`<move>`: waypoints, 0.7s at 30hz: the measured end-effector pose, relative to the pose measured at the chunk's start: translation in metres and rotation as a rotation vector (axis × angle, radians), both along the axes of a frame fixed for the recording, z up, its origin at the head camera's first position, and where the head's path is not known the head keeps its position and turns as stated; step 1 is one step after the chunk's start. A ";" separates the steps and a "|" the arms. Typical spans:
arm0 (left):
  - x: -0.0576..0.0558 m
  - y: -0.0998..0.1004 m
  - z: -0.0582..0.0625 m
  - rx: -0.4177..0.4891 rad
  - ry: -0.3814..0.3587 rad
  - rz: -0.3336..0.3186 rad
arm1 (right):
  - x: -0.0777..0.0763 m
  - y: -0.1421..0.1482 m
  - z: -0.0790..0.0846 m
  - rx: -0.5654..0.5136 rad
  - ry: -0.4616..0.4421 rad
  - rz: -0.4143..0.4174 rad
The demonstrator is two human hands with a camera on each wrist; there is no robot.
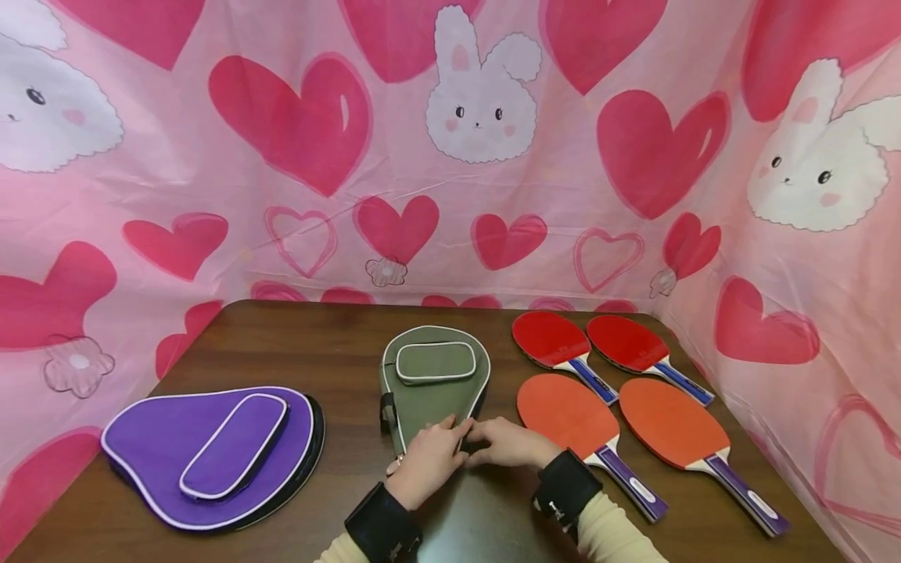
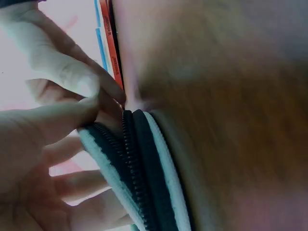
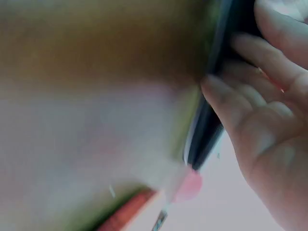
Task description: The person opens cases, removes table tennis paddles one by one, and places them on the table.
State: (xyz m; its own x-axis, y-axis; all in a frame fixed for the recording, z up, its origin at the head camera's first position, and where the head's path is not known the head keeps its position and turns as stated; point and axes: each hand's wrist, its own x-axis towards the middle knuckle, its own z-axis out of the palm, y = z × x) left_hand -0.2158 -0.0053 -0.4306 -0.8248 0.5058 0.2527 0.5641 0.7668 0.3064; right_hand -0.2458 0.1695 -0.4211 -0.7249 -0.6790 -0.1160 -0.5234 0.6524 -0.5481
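A green table tennis paddle case [image 1: 436, 407] with white piping and a small front pocket lies on the table, its narrow end towards me. My left hand [image 1: 431, 461] pinches the edge of that narrow end. In the left wrist view the zipper [image 2: 130, 154] shows its dark teeth, with its two sides parted near the tip. From the other side, my right hand [image 1: 508, 443] has its thumb and fingers at the same end, gripping the edge. The right wrist view shows its fingers against the case's dark side [image 3: 207, 130]. A round zipper pull [image 1: 396, 464] hangs beside the left hand.
A purple paddle case [image 1: 232, 453] lies at the left. On the right are two red paddles [image 1: 552, 338] [image 1: 626, 342] behind two orange paddles [image 1: 568, 410] [image 1: 672, 418]. A pink curtain [image 1: 394, 156] with hearts and rabbits surrounds the wooden table [image 1: 331, 336].
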 end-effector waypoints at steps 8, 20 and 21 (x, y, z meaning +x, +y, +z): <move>0.008 -0.002 0.003 -0.202 -0.050 0.017 | -0.022 0.001 0.006 -0.135 0.172 -0.305; 0.006 -0.046 0.005 -0.246 -0.045 -0.154 | -0.014 -0.022 -0.003 0.122 0.252 -0.253; 0.004 -0.052 0.004 -0.233 -0.038 -0.171 | -0.012 -0.023 -0.002 0.128 0.273 -0.237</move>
State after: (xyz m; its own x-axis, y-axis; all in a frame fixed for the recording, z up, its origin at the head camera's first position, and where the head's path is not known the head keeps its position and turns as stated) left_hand -0.2116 -0.0573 -0.4262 -0.7293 0.6791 0.0836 0.6826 0.7138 0.1568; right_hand -0.2582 0.1463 -0.4233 -0.8758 -0.4817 0.0296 -0.4655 0.8270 -0.3153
